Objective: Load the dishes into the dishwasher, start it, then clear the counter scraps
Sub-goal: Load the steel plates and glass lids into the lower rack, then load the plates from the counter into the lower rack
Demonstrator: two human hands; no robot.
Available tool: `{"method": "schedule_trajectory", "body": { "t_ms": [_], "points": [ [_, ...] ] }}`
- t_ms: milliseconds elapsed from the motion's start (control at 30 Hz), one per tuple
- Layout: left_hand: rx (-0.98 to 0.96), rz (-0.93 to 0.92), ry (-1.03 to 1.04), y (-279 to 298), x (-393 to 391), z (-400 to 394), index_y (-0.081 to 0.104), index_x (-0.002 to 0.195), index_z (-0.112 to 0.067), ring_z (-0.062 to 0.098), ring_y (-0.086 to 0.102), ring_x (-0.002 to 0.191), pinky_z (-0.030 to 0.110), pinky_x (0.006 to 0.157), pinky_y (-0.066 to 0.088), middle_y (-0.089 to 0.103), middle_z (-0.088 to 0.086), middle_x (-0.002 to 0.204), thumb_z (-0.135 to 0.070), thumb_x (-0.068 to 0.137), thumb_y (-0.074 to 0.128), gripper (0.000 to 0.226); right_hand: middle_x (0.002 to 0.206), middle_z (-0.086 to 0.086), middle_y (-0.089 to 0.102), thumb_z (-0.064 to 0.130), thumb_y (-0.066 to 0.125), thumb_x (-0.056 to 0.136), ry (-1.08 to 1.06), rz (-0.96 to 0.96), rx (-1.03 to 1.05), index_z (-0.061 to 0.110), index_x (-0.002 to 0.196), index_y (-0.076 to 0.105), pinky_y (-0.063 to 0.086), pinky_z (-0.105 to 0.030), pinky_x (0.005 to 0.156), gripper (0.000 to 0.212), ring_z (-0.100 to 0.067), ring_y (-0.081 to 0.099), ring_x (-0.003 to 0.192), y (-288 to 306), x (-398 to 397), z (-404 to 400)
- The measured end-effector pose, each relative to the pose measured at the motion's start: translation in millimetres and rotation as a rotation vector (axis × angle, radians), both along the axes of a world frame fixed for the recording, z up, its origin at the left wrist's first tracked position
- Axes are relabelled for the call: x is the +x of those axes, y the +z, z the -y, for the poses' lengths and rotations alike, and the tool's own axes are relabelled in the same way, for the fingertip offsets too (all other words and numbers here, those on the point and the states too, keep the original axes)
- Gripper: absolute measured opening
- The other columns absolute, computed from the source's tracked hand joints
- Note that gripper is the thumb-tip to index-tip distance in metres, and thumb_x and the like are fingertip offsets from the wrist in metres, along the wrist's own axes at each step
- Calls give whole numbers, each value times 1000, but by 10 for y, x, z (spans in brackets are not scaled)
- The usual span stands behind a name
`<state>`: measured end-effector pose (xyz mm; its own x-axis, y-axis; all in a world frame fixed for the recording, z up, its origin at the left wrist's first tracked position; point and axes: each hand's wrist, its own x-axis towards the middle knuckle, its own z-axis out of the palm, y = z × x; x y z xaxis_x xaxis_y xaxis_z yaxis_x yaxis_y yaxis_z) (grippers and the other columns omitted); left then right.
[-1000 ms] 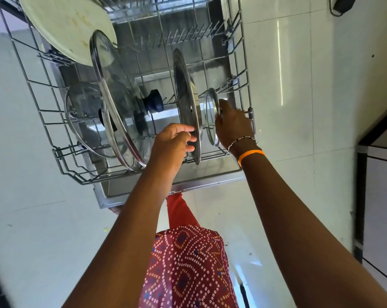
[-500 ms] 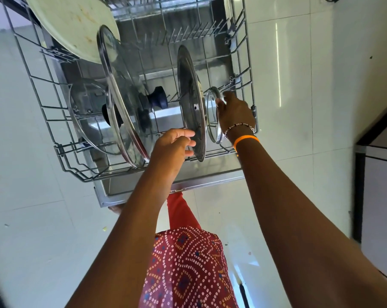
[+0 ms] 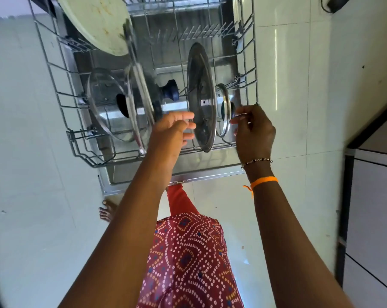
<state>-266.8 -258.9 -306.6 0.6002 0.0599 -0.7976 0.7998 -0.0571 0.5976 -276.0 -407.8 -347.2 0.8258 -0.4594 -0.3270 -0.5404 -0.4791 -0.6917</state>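
The person's right hand [image 3: 253, 132] hangs over the near right corner of the pulled-out dishwasher rack [image 3: 52, 70], its fingers loosely curled with the tips close to the rim of the small lid [image 3: 224, 112]. Whether the fingertips actually touch that rim cannot be told; nothing is clearly clasped in the hand. The small lid stands on edge in the rack tines just left of this hand, its dark knob facing the hand.

Between the two hands stands the steel lid [image 3: 201, 96], also upright on edge. The left hand [image 3: 172, 132] is just to its left, fingers spread and relaxed, tips very near the lid's face, holding nothing.

Further left of the left hand, two glass lids lean in the rack: the large glass lid [image 3: 139, 103] with its blue knob pointing toward the steel lid, and the second glass lid [image 3: 103, 101] behind it. Beyond them, at the far left corner, rests the pale round plate [image 3: 97, 21], smeared with stains.
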Motion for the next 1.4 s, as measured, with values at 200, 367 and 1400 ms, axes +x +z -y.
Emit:
{"method": "schedule_trajectory", "body": {
  "t_ms": [200, 367, 1400],
  "points": [
    [-101, 117, 192, 422, -50, -583, 60, 97, -17, 8, 60, 73, 15, 67, 48, 63, -3, 83, -4, 94, 40, 24, 71, -4, 62, -7, 47, 82, 126, 132, 68, 2, 85, 63, 46, -30, 62, 19, -23, 61, 64, 647, -110, -964],
    [-109, 188, 347, 943, -291, -1569, 59, 96, -15, 10, 59, 69, 14, 63, 48, 62, -2, 81, 1, 91, 40, 26, 74, -10, 66, -6, 46, 84, 300, 104, 181, 3, 88, 63, 47, -34, 65, 19, -24, 60, 67, 1087, -253, -2163],
    [182, 674, 812, 4028, -725, -7530, 61, 108, -13, 13, 58, 84, 24, 80, 43, 64, 2, 94, -12, 95, 39, 26, 77, -10, 65, 4, 40, 94, 1067, 328, 644, 7, 92, 61, 38, -9, 43, 22, -2, 55, 48, 4175, 121, -8253]
  ]
}}
